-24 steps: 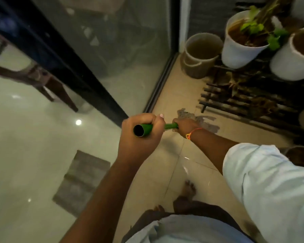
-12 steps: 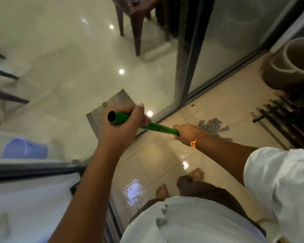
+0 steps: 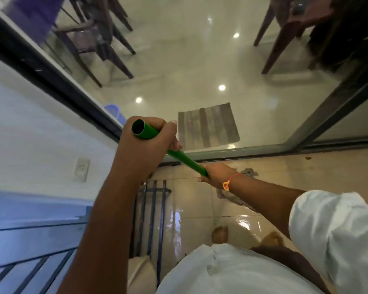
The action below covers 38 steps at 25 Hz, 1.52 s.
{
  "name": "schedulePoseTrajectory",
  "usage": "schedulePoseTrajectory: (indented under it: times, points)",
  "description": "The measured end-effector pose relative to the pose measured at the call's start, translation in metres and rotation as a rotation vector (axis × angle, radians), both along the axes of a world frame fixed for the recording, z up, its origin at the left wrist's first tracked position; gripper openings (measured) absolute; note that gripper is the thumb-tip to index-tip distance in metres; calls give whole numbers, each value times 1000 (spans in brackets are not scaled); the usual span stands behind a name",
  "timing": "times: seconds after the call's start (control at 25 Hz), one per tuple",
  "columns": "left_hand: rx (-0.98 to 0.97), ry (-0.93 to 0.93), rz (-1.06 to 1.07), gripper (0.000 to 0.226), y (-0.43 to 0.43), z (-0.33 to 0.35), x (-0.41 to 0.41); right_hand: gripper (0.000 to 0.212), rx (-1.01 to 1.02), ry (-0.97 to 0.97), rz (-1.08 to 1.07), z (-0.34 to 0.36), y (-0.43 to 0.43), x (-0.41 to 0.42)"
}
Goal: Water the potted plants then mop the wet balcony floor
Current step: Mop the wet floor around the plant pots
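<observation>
Head view — gripping green mop handle [image 3: 184, 159] at two places: left hand [image 3: 149, 143] with fingers [image 3: 175, 144] wrapped round the open top end, right hand [image 3: 218, 174] closed round it lower, toward 4 o'clock. Long axis from 10 to 4 o'clock, down to grey mop head [image 3: 235, 199] on wet balcony floor [image 3: 191, 211] just beyond the right hand, near door track [image 3: 242, 151]. Probably calls for stroking along that axis — right hand nearer, steering.
</observation>
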<state>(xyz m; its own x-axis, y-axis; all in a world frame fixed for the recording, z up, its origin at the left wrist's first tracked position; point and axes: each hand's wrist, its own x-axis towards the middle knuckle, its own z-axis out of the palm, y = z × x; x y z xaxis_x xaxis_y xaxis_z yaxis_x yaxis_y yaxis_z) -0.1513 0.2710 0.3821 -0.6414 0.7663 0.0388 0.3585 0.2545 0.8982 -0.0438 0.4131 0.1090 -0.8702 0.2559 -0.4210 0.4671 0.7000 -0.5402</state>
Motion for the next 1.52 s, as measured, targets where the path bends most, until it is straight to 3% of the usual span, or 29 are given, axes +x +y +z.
schedulePoseTrajectory:
  times: [0.16,0.36,0.6,0.92,1.28,1.52]
  points:
    - [-45,90,135,44,-54,10,-10,39,-60,48,124,5,-55,-56]
    - [-123,253,122,41,-72,14,-5,33,-100,72,180,7,-93,-87]
    - [-109,120,123,34,-54,17,-8,32,-14,105,152,18,-65,-60]
    - [-32,89,-166,38,63,-3,68,29,60,14,-174,15,58,74]
    - [40,94,-590,39,225,-40,218,26,154,-104,-593,-1,185,285]
    - [134,257,-958,46,301,-62,344,47,169,-95,-893,-3,237,423]
